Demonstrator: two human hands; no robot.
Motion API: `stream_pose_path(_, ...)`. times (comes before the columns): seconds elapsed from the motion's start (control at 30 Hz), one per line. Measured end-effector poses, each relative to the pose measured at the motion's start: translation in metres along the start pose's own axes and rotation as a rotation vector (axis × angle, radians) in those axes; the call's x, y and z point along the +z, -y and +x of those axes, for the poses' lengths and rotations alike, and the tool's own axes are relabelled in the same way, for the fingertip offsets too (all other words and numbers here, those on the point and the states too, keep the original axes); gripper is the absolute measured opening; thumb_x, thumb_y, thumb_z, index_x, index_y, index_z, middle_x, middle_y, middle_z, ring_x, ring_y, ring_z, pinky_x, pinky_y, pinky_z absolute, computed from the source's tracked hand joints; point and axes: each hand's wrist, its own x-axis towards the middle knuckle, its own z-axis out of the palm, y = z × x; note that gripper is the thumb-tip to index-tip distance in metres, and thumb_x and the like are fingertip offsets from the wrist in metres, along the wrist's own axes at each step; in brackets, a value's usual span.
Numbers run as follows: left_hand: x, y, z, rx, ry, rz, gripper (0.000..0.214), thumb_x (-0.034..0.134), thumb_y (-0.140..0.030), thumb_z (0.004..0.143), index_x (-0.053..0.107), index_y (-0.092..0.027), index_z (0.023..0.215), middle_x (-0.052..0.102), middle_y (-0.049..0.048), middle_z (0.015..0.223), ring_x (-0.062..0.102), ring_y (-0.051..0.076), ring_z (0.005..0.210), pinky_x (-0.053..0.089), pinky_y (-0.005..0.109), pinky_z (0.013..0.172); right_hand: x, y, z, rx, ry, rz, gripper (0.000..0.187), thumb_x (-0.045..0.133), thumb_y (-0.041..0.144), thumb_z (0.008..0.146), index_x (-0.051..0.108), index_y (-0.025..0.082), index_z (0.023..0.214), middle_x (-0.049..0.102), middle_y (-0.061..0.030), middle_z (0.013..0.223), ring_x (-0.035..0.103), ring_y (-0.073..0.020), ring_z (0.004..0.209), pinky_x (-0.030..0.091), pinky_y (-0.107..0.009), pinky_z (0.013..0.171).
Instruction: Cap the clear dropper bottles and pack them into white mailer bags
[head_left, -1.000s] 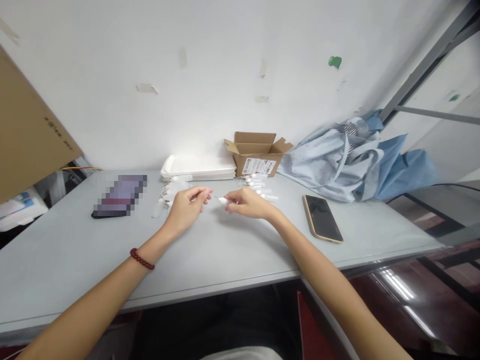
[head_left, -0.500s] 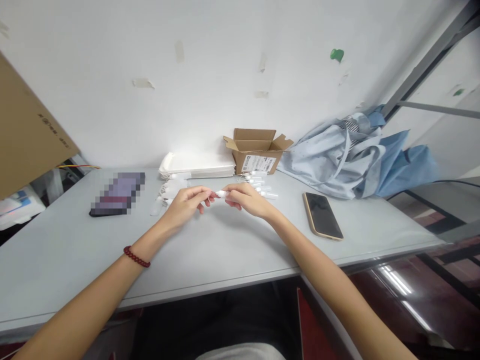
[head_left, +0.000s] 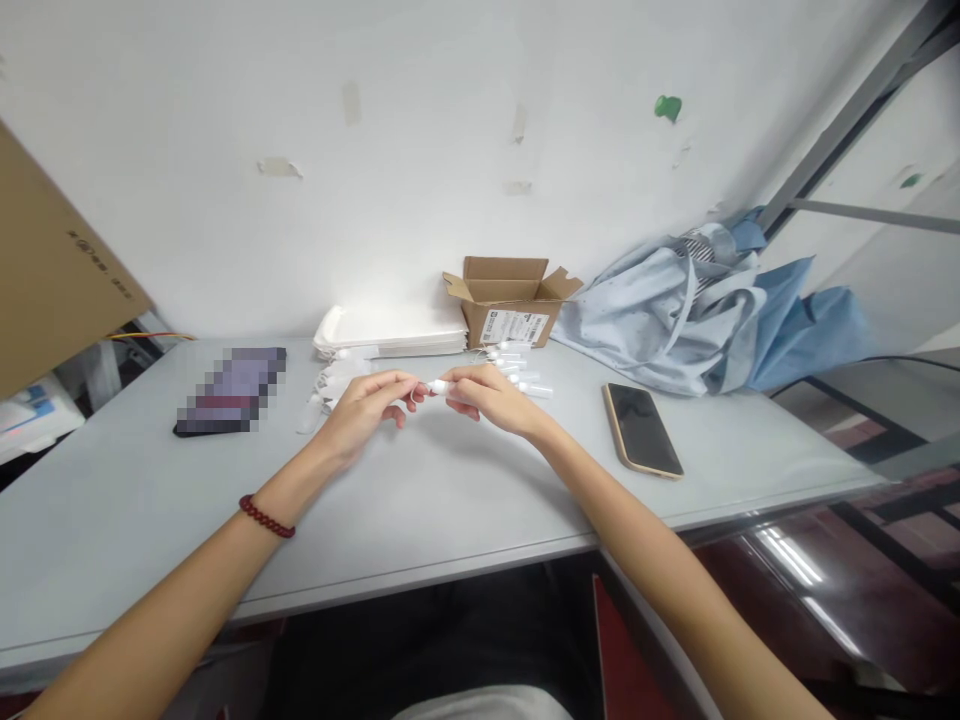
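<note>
Over the middle of the grey table (head_left: 420,500), my left hand (head_left: 364,410) and my right hand (head_left: 491,397) meet fingertip to fingertip. Between them is a small white tube (head_left: 441,387), pinched in my right fingers at one end. My left fingers are pinched at its other end, on a tiny piece I cannot make out. A dark red bead bracelet (head_left: 266,517) sits on my left wrist. Several similar small white tubes (head_left: 517,365) lie on the table just behind my right hand. More white pieces (head_left: 330,385) lie behind my left hand.
An open cardboard box (head_left: 510,305) stands by the wall, with a stack of white trays (head_left: 390,335) to its left. A phone (head_left: 641,430) lies face up at the right, a dark blurred object (head_left: 231,390) at the left. Blue cloth (head_left: 705,310) is heaped at the back right.
My hands have come together: a second ago they were apart with the tube in the right hand only; now both pinch at it. The view has shifted slightly.
</note>
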Motion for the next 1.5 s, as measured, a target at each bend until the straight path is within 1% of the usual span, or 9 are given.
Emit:
stream_pose_path(0.13, 0.001, 0.0, -0.001, 0.042, 0.009, 0.083, 0.023, 0.06, -0.038, 0.083, 0.071, -0.017, 0.079, 0.064, 0.0067, 0.084, 0.055, 0.018, 0.077, 0.044, 0.026, 0.055, 0.001, 0.001, 0.0, 0.028, 0.016, 0.02, 0.026, 0.049, 0.038, 0.085, 0.058, 0.015, 0.075, 0.042, 0.0039, 0.061, 0.035, -0.0079, 0.053, 0.027, -0.024, 0.052)
stream_pose_path(0.27, 0.003, 0.0, -0.002, 0.122, -0.014, 0.294, 0.028, 0.056, -0.04, 0.085, 0.071, -0.017, 0.081, 0.063, 0.0044, 0.078, 0.054, 0.015, 0.067, 0.046, 0.026, 0.057, 0.003, -0.002, 0.001, 0.039, 0.013, 0.05, 0.025, 0.049, 0.037, 0.085, 0.057, 0.015, 0.075, 0.041, 0.0037, 0.061, 0.035, -0.0077, 0.053, 0.026, -0.023, 0.05)
stream_pose_path(0.4, 0.004, -0.001, -0.004, 0.13, -0.024, 0.384, 0.03, 0.054, -0.042, 0.086, 0.07, -0.017, 0.082, 0.064, 0.0041, 0.076, 0.054, 0.013, 0.059, 0.046, 0.026, 0.057, 0.006, -0.006, 0.002, 0.043, 0.013, 0.047, 0.023, 0.047, 0.034, 0.084, 0.056, 0.015, 0.075, 0.041, 0.0041, 0.06, 0.034, -0.0075, 0.052, 0.026, -0.023, 0.049)
stream_pose_path(0.63, 0.002, 0.004, -0.005, 0.104, -0.007, 0.409, 0.03, 0.053, -0.042, 0.086, 0.07, -0.017, 0.08, 0.065, 0.0034, 0.076, 0.055, 0.013, 0.057, 0.046, 0.027, 0.059, 0.008, -0.005, 0.001, 0.068, 0.02, 0.07, 0.022, 0.047, 0.029, 0.082, 0.06, 0.015, 0.093, 0.046, 0.0029, 0.065, 0.039, -0.0082, 0.055, 0.029, -0.022, 0.05)
stream_pose_path(0.73, 0.002, 0.005, -0.005, 0.094, -0.015, 0.413, 0.031, 0.053, -0.043, 0.086, 0.07, -0.017, 0.082, 0.068, 0.0044, 0.08, 0.056, 0.014, 0.058, 0.047, 0.029, 0.061, 0.009, -0.003, -0.001, 0.082, -0.004, 0.105, 0.028, 0.047, 0.026, 0.081, 0.054, 0.018, 0.108, 0.048, 0.0039, 0.065, 0.041, -0.0091, 0.056, 0.031, -0.021, 0.052)
stream_pose_path(0.83, 0.003, 0.006, -0.005, 0.078, -0.015, 0.387, 0.03, 0.054, -0.043, 0.086, 0.071, -0.018, 0.084, 0.069, 0.0047, 0.081, 0.057, 0.014, 0.058, 0.048, 0.03, 0.063, 0.01, -0.005, -0.001, 0.083, -0.007, 0.15, 0.034, 0.049, 0.026, 0.081, 0.048, 0.021, 0.115, 0.048, 0.0051, 0.064, 0.041, -0.0095, 0.057, 0.032, -0.021, 0.052)
stream_pose_path(1.1, 0.003, 0.007, -0.005, 0.057, 0.001, 0.37, 0.029, 0.055, -0.041, 0.085, 0.071, -0.018, 0.08, 0.069, 0.0047, 0.081, 0.057, 0.014, 0.06, 0.048, 0.029, 0.063, 0.011, -0.012, 0.0, 0.025, 0.009, 0.155, 0.034, 0.048, 0.02, 0.079, 0.044, 0.022, 0.113, 0.045, 0.0069, 0.061, 0.041, -0.0098, 0.058, 0.031, -0.02, 0.052)
stream_pose_path(1.33, 0.004, 0.006, -0.004, 0.122, 0.054, 0.369, 0.028, 0.057, -0.043, 0.084, 0.066, -0.018, 0.074, 0.064, 0.0021, 0.076, 0.054, 0.013, 0.062, 0.047, 0.028, 0.063, 0.01, -0.01, 0.0, 0.016, -0.003, 0.135, 0.033, 0.048, 0.021, 0.078, 0.044, 0.022, 0.111, 0.047, 0.0076, 0.061, 0.039, -0.0089, 0.055, 0.03, -0.02, 0.052)
stream_pose_path(1.5, 0.003, 0.001, -0.003, 0.144, 0.07, 0.415, 0.029, 0.058, -0.044, 0.084, 0.068, -0.018, 0.078, 0.066, 0.0034, 0.078, 0.055, 0.015, 0.067, 0.047, 0.028, 0.064, 0.006, -0.006, -0.001, 0.014, 0.006, 0.142, 0.034, 0.049, 0.022, 0.077, 0.043, 0.023, 0.111, 0.047, 0.0078, 0.061, 0.039, -0.009, 0.055, 0.031, -0.021, 0.053)
